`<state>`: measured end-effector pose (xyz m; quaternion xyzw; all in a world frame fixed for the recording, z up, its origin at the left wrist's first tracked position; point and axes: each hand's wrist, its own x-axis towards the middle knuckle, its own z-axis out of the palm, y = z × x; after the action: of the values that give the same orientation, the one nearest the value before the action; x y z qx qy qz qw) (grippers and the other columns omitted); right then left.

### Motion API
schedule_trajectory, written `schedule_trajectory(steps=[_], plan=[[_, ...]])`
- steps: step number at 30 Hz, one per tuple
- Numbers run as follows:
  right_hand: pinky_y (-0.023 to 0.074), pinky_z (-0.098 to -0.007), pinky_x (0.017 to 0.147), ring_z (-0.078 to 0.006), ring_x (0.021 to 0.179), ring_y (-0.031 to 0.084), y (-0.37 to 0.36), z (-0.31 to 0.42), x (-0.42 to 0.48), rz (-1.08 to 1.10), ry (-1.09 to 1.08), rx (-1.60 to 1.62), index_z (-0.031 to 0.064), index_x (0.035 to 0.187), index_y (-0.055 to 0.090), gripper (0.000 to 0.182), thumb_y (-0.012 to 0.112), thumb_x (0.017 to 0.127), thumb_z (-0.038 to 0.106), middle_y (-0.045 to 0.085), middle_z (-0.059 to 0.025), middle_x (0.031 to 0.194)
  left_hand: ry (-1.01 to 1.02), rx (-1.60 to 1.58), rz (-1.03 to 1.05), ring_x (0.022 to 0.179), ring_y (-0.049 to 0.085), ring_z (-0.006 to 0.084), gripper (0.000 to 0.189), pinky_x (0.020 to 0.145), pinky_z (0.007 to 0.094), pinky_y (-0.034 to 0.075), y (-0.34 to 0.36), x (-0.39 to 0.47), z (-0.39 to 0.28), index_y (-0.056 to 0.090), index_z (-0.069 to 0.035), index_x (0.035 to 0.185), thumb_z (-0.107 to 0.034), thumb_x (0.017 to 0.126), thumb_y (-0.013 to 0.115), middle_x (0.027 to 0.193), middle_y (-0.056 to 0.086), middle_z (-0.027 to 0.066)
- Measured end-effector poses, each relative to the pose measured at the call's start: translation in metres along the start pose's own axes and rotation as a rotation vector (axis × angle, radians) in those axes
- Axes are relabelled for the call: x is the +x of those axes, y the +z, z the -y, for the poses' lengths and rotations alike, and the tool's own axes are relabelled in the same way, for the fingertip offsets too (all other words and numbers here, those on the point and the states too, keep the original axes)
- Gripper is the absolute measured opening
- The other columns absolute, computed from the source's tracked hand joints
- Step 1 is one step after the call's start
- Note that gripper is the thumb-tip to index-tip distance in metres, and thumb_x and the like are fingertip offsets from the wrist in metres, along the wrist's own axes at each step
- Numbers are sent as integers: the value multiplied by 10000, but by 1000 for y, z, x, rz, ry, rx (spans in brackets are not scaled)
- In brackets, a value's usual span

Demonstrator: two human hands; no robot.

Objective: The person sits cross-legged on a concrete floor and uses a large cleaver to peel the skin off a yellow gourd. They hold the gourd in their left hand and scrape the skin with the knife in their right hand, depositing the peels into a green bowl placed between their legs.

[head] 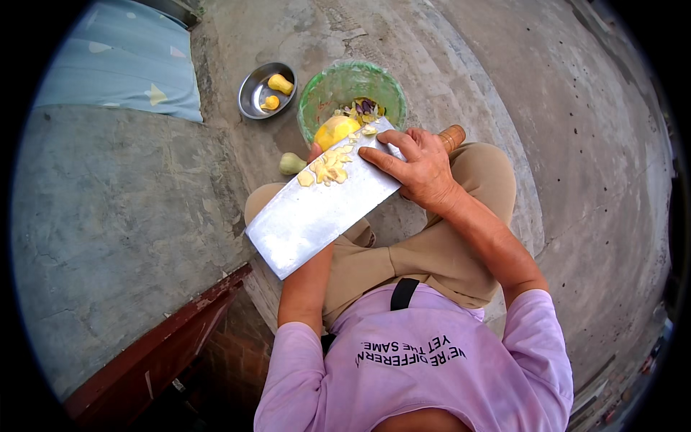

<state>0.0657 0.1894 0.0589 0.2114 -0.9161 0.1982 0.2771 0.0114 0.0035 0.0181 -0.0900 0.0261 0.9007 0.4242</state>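
A broad metal cleaver [334,216] with a wooden handle [452,137] lies across the middle of the view, its handle end under my right hand [418,162]. Thin yellow peel pieces [330,166] cling along the upper edge of its blade. Behind that edge, a peeled yellow squash [336,131] shows over the near rim of a green bin [398,89]. My left hand [314,153] is mostly hidden by the blade; a fingertip or two shows against the squash. Scraps of peel and purple bits [364,107] lie inside the plastic-lined bin.
On the concrete ground, a steel bowl [249,100] holds two yellow squash pieces [280,83]. A pale green vegetable piece [291,163] rests near the left knee. A light blue patterned cloth [124,59] covers the upper left, and a dark red edge [156,345] runs at lower left.
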Motion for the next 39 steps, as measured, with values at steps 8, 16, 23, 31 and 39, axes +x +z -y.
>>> schedule_trajectory(steps=[8,16,23,31,39], plan=[[429,-329,671,-232,768,517,1,-2,-2,15,20,12,239,1032,612,539,652,524,63,537,-23,1002,-42,-82,28,1013,533,322,615,899,446,419,0,-8,0,388,29,1218,-433,829,505,1178,480,225],[439,-331,673,-230,763,521,-3,-10,-3,76,83,-34,232,1059,598,521,598,574,43,540,-26,1009,346,119,-305,1160,415,321,586,983,446,332,-39,-8,-6,354,3,1264,-420,865,418,1272,410,191],[428,-322,585,-204,670,509,-2,-21,-6,-17,124,-121,261,1022,608,449,608,616,70,536,-1,946,348,221,13,1215,332,289,574,1021,428,263,-32,2,-5,331,-53,1290,-453,880,366,1322,350,142],[421,-321,588,-200,674,507,-3,-14,-7,-2,42,-51,277,1019,605,470,610,599,65,545,23,920,246,253,-179,1007,541,270,416,854,393,468,-31,12,-5,410,-19,1212,-286,893,408,1144,504,166],[424,-328,639,-219,729,523,-2,-7,-5,42,13,16,241,1024,609,507,636,551,63,543,-14,968,393,562,-286,999,549,264,397,847,373,476,-6,16,0,420,-18,1204,-244,877,438,1144,504,171]])
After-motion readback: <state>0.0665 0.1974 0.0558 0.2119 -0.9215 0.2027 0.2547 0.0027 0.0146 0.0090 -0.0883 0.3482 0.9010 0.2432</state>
